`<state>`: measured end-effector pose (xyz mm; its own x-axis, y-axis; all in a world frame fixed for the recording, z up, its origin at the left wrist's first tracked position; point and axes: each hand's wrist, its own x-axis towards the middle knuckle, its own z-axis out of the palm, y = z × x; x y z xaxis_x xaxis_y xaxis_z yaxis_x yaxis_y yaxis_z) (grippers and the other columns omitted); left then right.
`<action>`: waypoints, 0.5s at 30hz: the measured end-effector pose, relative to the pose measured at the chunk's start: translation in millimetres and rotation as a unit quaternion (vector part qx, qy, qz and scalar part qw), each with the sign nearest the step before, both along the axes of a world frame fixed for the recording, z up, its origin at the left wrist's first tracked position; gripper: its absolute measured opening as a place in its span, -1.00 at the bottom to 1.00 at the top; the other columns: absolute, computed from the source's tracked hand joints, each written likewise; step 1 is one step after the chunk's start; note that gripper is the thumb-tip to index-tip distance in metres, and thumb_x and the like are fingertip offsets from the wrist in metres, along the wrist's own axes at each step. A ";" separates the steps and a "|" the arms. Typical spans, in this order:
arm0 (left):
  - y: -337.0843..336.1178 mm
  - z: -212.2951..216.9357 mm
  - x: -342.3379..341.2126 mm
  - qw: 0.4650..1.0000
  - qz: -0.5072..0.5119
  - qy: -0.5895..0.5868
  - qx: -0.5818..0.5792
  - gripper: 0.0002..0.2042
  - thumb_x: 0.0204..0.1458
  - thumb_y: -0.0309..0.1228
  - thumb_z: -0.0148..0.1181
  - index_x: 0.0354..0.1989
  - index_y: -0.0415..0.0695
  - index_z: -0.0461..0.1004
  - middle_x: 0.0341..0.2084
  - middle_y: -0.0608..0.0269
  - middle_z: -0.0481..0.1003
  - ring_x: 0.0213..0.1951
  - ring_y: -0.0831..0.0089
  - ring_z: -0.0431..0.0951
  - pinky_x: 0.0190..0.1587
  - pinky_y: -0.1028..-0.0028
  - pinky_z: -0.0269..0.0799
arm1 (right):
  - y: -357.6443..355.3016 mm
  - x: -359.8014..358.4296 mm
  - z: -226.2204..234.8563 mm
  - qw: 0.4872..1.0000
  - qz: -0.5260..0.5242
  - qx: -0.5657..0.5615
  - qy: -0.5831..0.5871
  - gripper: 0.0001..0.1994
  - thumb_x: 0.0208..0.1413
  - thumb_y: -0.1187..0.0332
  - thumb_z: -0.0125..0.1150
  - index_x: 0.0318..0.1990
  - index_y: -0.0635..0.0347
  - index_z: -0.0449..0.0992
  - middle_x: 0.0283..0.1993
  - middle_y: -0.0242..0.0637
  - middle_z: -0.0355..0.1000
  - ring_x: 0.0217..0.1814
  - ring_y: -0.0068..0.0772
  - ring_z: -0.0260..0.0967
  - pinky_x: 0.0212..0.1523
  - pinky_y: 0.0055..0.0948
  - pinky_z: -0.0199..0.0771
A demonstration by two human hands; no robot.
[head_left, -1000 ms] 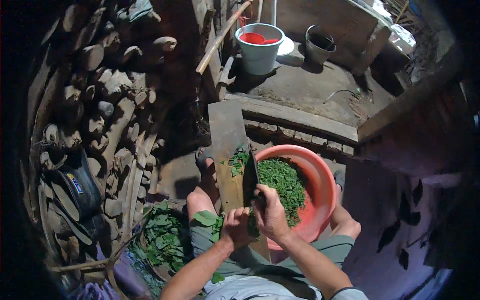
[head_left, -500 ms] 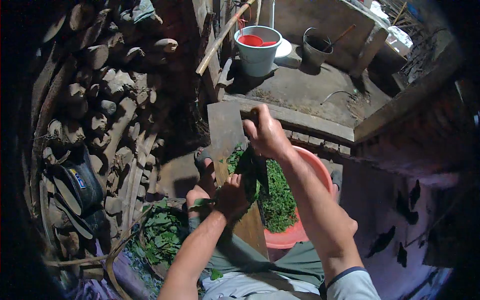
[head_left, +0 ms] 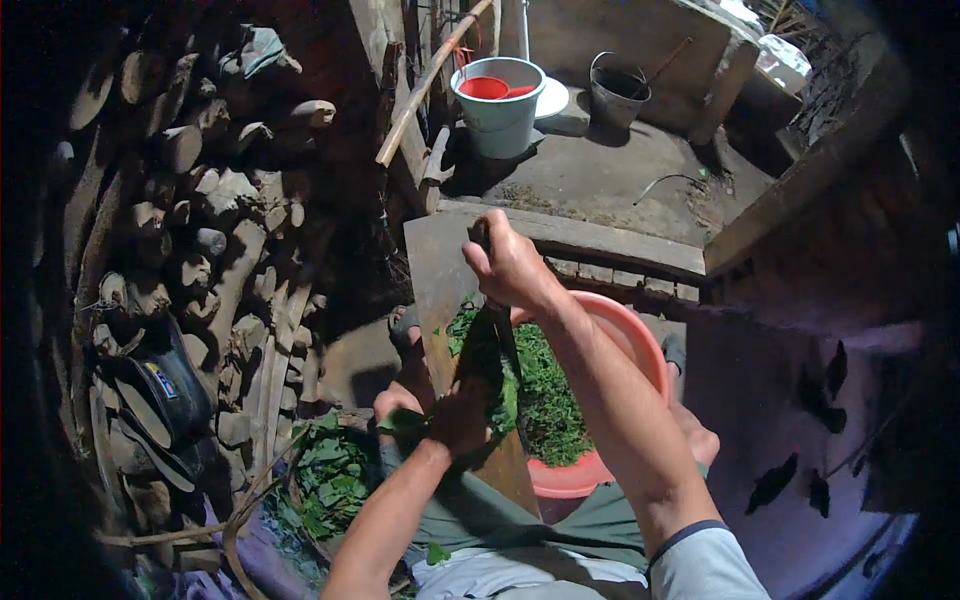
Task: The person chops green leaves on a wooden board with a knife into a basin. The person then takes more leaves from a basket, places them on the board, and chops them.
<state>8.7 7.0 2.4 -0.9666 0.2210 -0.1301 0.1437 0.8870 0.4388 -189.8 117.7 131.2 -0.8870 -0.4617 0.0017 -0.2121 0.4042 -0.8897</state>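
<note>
A wooden board [head_left: 428, 255] slopes away from my lap, between my legs. My left hand [head_left: 458, 418], in shadow, is closed around a bunch of green leaves [head_left: 507, 395] pressed against the board. Near the board's far end my right hand [head_left: 512, 268] grips a knife [head_left: 511, 348]; its dark blade points back toward me beside the leaves, and the handle is mostly covered by my fingers. Finely cut greens [head_left: 555, 405] lie in a pink-red basin [head_left: 641, 345] to the right of the board, partly hidden under my right forearm. More cut bits rest on the board.
Whole leaves [head_left: 325, 475] are heaped at my left. Stacked firewood [head_left: 235, 205] fills the left side, with a black boot-like thing [head_left: 165, 385] against it. Beyond a wooden beam [head_left: 600, 240] stand a grey bucket [head_left: 500, 125] and a dark pail [head_left: 618, 100].
The view has shifted slightly. My right hand and the knife have moved a little left relative to the board, and the blade lies closer along the leaves. My left hand keeps its grip.
</note>
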 end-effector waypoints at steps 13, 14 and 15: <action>-11.3 -33.5 -9.0 0.999 0.019 -0.024 0.018 -0.31 -0.37 -0.27 0.48 -0.01 -0.24 0.30 -0.16 0.01 0.40 -0.06 0.00 0.42 0.02 0.12 0.41 | 36.6 131.0 -76.8 0.982 0.007 -0.088 0.169 -0.60 0.15 0.52 0.18 0.10 0.25 0.18 -0.26 0.10 0.38 -0.31 0.08 0.45 -0.26 -0.17 0.46; -5.1 -23.6 -6.4 0.999 0.039 0.002 0.025 -0.30 -0.37 -0.27 0.48 0.00 -0.24 0.30 -0.16 0.00 0.39 -0.06 0.00 0.42 0.03 0.13 0.41 | 29.3 107.0 -61.2 0.986 0.005 -0.080 0.147 -0.61 0.16 0.49 0.18 0.08 0.26 0.19 -0.30 0.11 0.39 -0.31 0.12 0.46 -0.27 -0.13 0.46; -0.8 -16.7 -1.7 0.997 0.058 0.026 0.032 -0.29 -0.37 -0.26 0.47 0.02 -0.24 0.29 -0.16 -0.01 0.39 -0.07 0.00 0.42 0.03 0.14 0.41 | 20.2 75.1 -38.2 0.965 -0.006 -0.076 0.249 -0.63 0.18 0.42 0.17 0.06 0.25 0.19 -0.38 0.11 0.41 -0.35 0.20 0.45 -0.34 -0.06 0.44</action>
